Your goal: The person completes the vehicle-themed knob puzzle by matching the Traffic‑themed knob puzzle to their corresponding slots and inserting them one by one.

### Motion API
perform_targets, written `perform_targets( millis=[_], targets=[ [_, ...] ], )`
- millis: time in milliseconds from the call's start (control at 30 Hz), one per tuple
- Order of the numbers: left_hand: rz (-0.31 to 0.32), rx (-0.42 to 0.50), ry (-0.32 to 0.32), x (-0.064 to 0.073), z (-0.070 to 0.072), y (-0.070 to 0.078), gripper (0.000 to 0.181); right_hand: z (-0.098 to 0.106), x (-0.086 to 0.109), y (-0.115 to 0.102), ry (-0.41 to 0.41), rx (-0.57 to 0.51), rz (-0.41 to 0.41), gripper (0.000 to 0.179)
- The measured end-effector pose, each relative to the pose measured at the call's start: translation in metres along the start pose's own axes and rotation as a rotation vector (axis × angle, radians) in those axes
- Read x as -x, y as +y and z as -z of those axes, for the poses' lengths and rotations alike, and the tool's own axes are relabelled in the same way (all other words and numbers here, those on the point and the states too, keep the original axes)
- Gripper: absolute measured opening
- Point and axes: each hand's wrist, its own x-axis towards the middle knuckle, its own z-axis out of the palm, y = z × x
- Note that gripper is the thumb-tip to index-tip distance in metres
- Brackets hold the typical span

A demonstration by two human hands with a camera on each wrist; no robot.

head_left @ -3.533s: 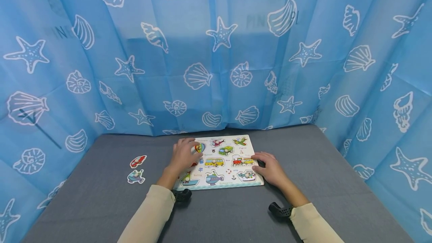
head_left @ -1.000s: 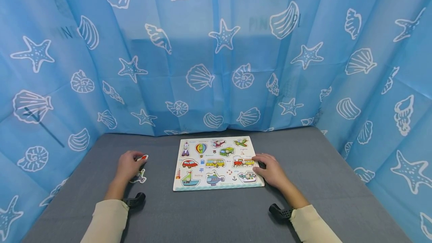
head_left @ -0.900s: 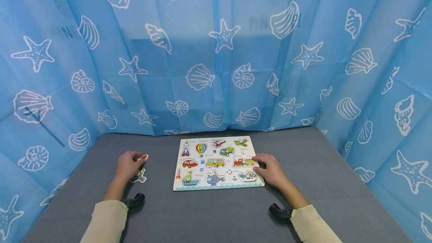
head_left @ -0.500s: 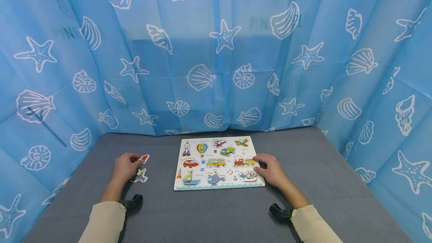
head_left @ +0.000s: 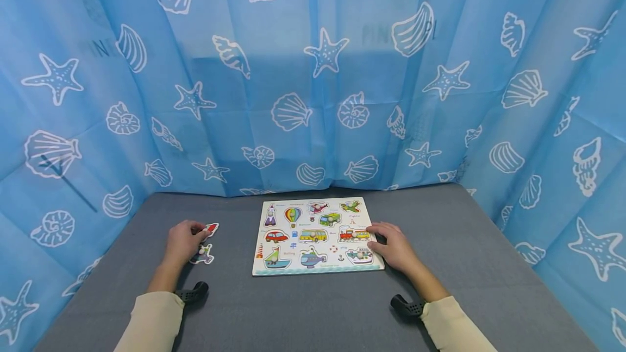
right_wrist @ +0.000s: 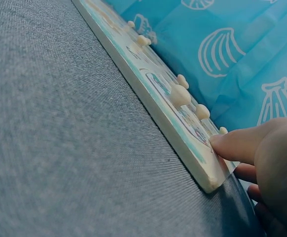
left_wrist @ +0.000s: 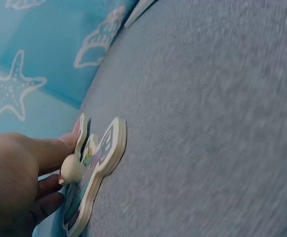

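Note:
At the left of the table my left hand (head_left: 183, 240) pinches a red puzzle piece (head_left: 212, 228) with a white border; the hand covers part of it. Right beside lies a blue-and-purple puzzle piece (head_left: 204, 255), its round pale knob (left_wrist: 72, 169) close to the fingers in the left wrist view. A white puzzle board (head_left: 288, 243) with vehicle pictures lies mid-table. My right hand (head_left: 393, 244) holds the board's right side. In the right wrist view the thumb (right_wrist: 232, 143) presses on top near the corner, the other fingers at the edge.
Several knobbed pieces sit on the board, among them a yellow bus (head_left: 313, 236), a red car (head_left: 276, 236) and a sailboat (head_left: 276, 258). A grey cloth (head_left: 303, 308) covers the table. Behind hangs a blue curtain (head_left: 235, 124) with white shells.
My left hand has left the board's left part and gone left to the two loose pieces. The red piece has shifted slightly. The right hand stays on the board.

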Motion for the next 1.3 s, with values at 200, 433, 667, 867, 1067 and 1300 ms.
perform_targets(
  millis=[200,433,667,867,1067,1300],
  targets=[
    [-0.023,0.008,0.004,0.001,-0.002,0.008,0.022,0.0,0.0,-0.001,-0.003,-0.005,-0.004,0.035],
    [-0.046,0.0,0.003,0.004,-0.003,0.02,0.024,0.001,0.0,-0.001,-0.002,-0.005,-0.003,0.035],
    [-0.116,-0.008,0.044,0.007,-0.005,0.03,0.021,0.0,0.0,-0.001,-0.005,-0.01,-0.003,0.035],
    [-0.159,0.0,0.057,0.01,-0.009,0.04,0.019,0.0,0.0,0.0,-0.007,-0.006,-0.004,0.035],
    [-0.209,-0.005,0.037,0.012,-0.016,0.051,0.019,0.0,0.0,0.0,-0.009,-0.001,-0.009,0.034],
    [-0.27,-0.026,0.037,0.014,-0.022,0.065,0.016,0.0,0.0,0.001,-0.004,-0.006,-0.007,0.035]
  ],
)
